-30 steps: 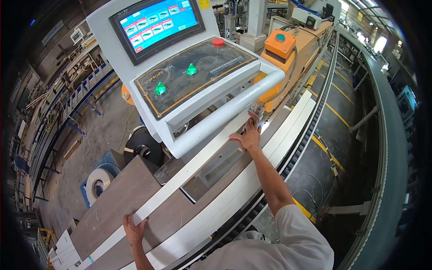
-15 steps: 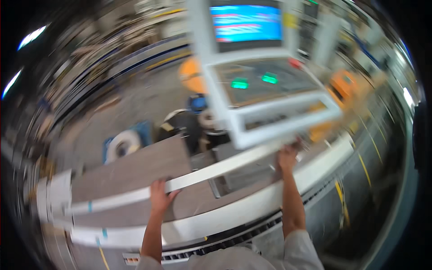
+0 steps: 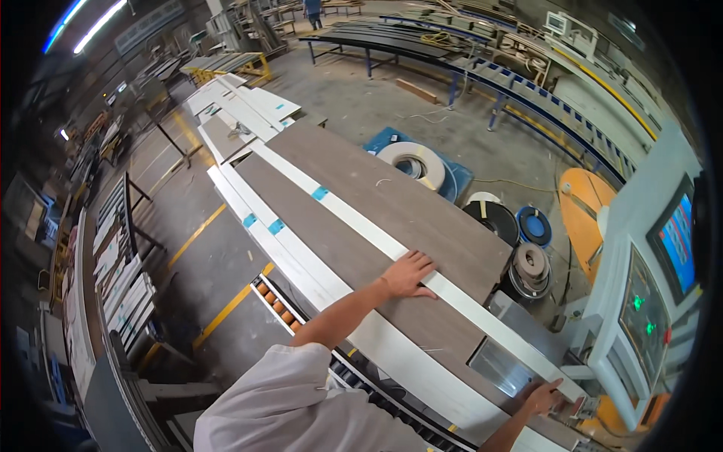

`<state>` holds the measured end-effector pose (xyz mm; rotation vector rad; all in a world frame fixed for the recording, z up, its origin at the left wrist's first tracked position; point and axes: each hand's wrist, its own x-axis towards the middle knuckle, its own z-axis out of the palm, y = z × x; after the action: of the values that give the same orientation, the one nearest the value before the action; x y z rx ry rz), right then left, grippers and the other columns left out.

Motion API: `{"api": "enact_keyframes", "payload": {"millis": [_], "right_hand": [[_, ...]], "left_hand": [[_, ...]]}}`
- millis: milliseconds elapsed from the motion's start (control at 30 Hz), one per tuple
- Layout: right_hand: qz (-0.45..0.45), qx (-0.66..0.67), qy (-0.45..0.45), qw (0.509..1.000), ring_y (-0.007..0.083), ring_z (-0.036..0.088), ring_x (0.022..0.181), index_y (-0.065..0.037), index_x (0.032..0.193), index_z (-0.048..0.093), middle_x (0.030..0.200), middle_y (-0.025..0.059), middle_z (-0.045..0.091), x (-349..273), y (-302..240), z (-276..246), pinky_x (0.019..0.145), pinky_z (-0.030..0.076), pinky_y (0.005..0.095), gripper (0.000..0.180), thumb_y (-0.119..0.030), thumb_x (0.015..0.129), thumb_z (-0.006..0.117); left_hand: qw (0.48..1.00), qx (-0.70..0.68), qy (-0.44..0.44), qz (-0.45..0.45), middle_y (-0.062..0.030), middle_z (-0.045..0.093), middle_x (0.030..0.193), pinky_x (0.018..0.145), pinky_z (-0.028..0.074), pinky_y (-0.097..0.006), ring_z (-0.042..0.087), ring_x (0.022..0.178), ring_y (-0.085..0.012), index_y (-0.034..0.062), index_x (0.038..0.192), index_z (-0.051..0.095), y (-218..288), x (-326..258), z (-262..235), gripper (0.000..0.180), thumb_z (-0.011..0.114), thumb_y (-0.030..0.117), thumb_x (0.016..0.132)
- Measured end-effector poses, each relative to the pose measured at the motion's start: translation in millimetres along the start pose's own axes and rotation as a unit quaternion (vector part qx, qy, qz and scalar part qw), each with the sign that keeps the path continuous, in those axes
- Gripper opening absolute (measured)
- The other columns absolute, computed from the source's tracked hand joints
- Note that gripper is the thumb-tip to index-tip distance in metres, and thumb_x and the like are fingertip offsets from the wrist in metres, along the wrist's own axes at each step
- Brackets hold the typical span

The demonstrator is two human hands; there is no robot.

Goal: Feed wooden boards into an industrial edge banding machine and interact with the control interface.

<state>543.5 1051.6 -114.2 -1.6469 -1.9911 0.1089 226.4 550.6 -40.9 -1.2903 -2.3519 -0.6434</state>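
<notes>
A long, narrow white strip [image 3: 354,218] with a blue-green tape patch lies lengthwise over brown boards [image 3: 392,209]. My left hand [image 3: 408,274] rests across the strip's middle, open, its fingers stretched toward the far edge and its thumb out on the near side. At the strip's right end, my right hand [image 3: 539,399] has its fingers bent over the strip, one finger reaching forward; its underside is hidden. A shiny metal plate [image 3: 501,367] sits just left of that hand. Nearer to me lies a second white board [image 3: 331,280] with taped patches.
A grey control console [image 3: 621,301] with a lit screen stands at the right. Beyond the boards are edging coils [image 3: 413,167], more rolls [image 3: 531,260] and an orange disc [image 3: 584,211]. Stacked white boards [image 3: 245,105] lie at the far left end. Rollers [image 3: 275,305] run below me.
My view has swung left, so the console now sits at the right edge and the boards' far end shows. Both hands stay at about the same places along the strip.
</notes>
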Motion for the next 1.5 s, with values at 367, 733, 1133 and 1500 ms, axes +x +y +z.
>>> {"api": "enact_keyframes", "payload": {"millis": [367,733,1133,1500], "right_hand": [[-0.022,-0.048,0.004,0.999,0.0408,0.048,0.134,0.01,0.13,0.059,0.144,0.0255,0.051,-3,-3,1,0.108,0.036,0.0592,0.094,-0.072,0.099,0.025],[-0.015,-0.057,-0.001,0.998,0.0408,0.044,0.138,0.004,0.145,0.048,0.15,0.0231,0.047,1,6,1,0.113,0.033,0.0537,0.094,-0.075,0.095,0.033],[0.028,-0.018,0.019,0.999,0.0415,0.056,0.125,0.004,0.134,0.058,0.133,0.0225,0.062,-14,-21,-31,0.106,0.041,0.0511,0.078,-0.064,0.098,0.045],[0.062,0.008,-0.011,0.998,0.0391,0.035,0.145,0.012,0.142,0.047,0.151,0.0288,0.044,-20,-40,-26,0.121,0.017,0.0522,0.085,-0.061,0.098,0.042]], "left_hand": [[1.0,0.014,0.018,-0.005,-0.0143,0.058,0.106,0.102,0.041,-0.045,0.055,0.106,-0.0322,0.0013,0.119,0.062,-3,-7,0,0.078,0.068,0.067,0.078],[1.0,0.003,0.002,-0.011,-0.0162,0.06,0.108,0.103,0.041,-0.045,0.056,0.107,-0.0334,0.0004,0.116,0.063,-1,-3,-1,0.077,0.07,0.067,0.078],[0.977,0.022,-0.199,-0.073,-0.0181,0.062,0.12,0.103,0.044,-0.046,0.057,0.116,-0.0379,0.005,0.121,0.063,-83,-3,-62,0.067,0.081,0.049,0.074],[0.989,-0.076,-0.125,0.012,-0.0236,0.067,0.115,0.09,0.053,-0.051,0.063,0.105,-0.0454,0.0017,0.119,0.064,-48,-14,-19,0.058,0.085,0.028,0.072]]}}
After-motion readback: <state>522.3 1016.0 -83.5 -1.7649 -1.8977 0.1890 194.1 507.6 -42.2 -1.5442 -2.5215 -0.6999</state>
